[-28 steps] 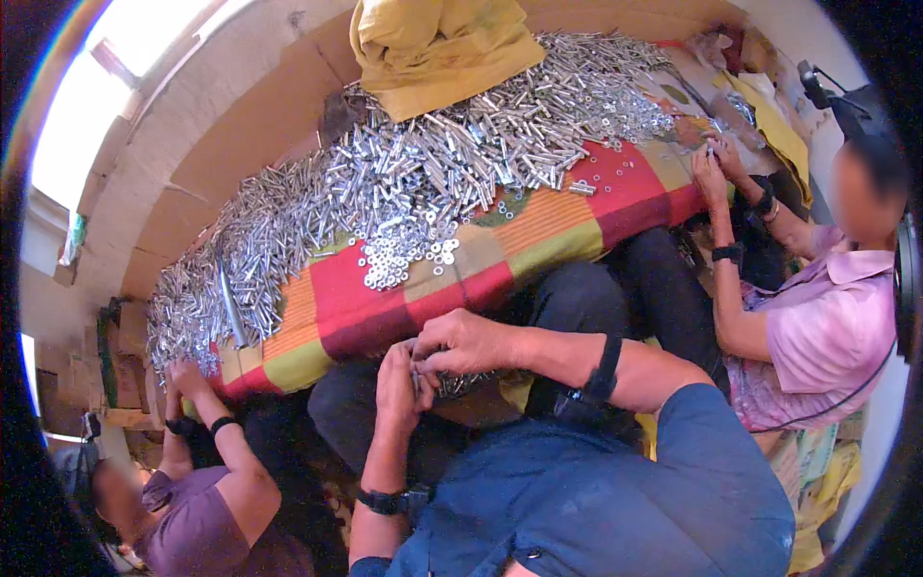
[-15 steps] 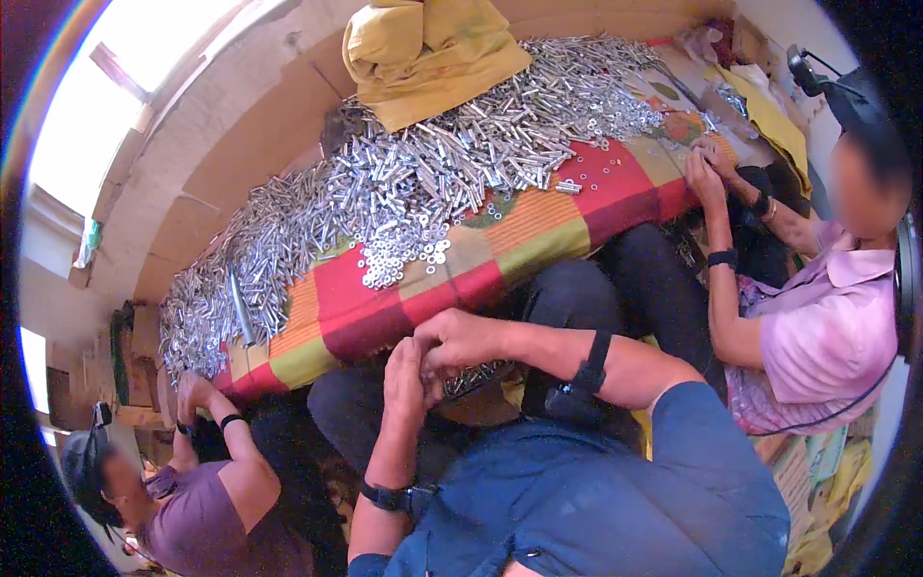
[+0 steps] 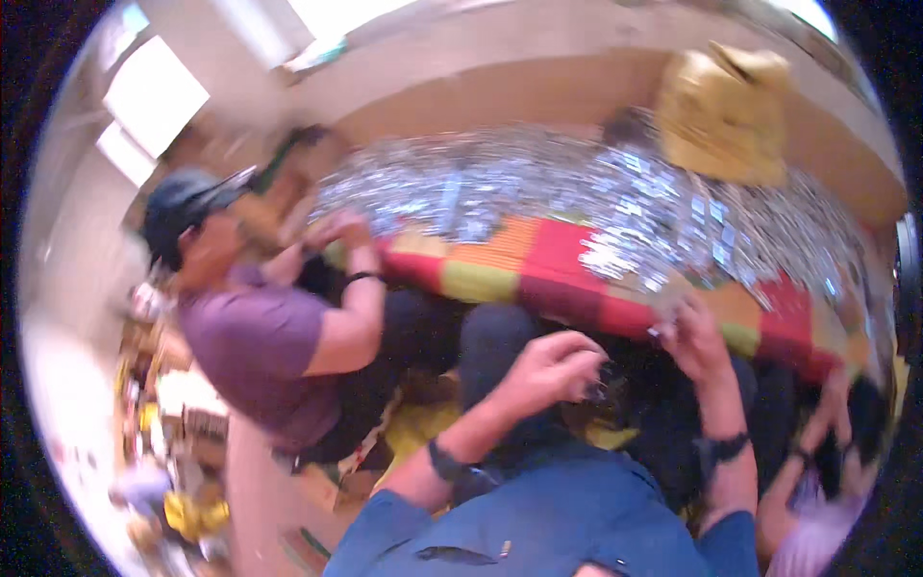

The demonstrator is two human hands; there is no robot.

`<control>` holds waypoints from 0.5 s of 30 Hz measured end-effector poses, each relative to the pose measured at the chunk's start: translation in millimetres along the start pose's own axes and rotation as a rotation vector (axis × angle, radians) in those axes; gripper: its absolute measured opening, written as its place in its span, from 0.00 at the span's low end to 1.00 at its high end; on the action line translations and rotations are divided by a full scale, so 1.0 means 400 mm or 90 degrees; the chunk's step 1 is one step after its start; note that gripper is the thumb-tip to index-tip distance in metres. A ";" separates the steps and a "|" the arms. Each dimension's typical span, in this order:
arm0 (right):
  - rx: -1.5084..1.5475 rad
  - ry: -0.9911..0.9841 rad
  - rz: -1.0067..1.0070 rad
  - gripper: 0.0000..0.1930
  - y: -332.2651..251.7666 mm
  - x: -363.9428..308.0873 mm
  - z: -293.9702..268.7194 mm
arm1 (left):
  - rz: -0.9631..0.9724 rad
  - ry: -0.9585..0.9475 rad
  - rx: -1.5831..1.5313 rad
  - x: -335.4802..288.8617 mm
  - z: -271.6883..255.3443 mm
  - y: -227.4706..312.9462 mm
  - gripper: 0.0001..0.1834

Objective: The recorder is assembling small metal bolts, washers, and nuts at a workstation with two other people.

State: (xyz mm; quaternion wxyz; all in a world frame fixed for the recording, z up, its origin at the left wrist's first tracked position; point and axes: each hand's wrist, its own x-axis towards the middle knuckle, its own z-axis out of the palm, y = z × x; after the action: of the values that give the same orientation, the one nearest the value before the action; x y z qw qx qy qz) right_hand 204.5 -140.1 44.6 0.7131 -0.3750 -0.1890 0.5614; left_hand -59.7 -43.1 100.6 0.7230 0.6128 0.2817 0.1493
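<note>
The view is smeared by motion. My left hand [image 3: 558,367] is in front of my lap with its fingers curled in; a dark, shiny bit shows by the fingertips, too blurred to name. My right hand [image 3: 694,337] is raised at the near edge of the checked cloth [image 3: 567,264], apart from the left. Its fingers are bent and blurred, with a small glint beside them. Beyond the hands, a pale cluster of metal washers [image 3: 608,255] lies on the cloth. Behind it spreads a broad heap of small metal rods [image 3: 461,183].
A yellow cloth bundle [image 3: 723,115] sits on the heap at the back right. Close on my left, a person in a purple shirt [image 3: 260,327] works at the cloth's edge. Another person's hands [image 3: 832,413] show at the right rim. Boxes [image 3: 197,423] stand at the far left.
The view has swung left, so the heap and yellow bundle appear farther right. My hands, together before, are now apart, the right one up by the cloth's edge.
</note>
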 end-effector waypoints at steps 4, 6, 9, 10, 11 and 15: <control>-0.088 0.040 -0.065 0.06 0.037 -0.038 0.040 | 0.085 -0.054 -0.033 -0.069 -0.008 0.043 0.10; -0.119 0.007 -0.067 0.06 0.027 -0.062 0.096 | 0.137 -0.077 -0.058 -0.121 -0.004 0.064 0.10; -0.290 -0.065 -0.085 0.08 -0.009 -0.139 0.231 | 0.175 -0.099 -0.046 -0.182 -0.013 0.107 0.11; -0.354 -0.071 -0.126 0.10 -0.027 -0.159 0.273 | 0.174 -0.104 -0.049 -0.191 -0.019 0.120 0.11; -0.418 -0.071 -0.164 0.12 -0.045 -0.177 0.310 | 0.207 -0.104 -0.026 -0.198 -0.022 0.130 0.11; -0.352 -0.161 -0.320 0.30 -0.110 -0.232 0.449 | 0.379 -0.091 0.118 -0.241 -0.053 0.211 0.08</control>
State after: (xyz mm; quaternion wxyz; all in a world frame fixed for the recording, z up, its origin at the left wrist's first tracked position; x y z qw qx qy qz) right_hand 81.8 -173.4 207.7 0.6714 -0.4227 -0.5055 0.3392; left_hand -138.2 -63.0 202.2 0.6065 0.7407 0.0512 0.2844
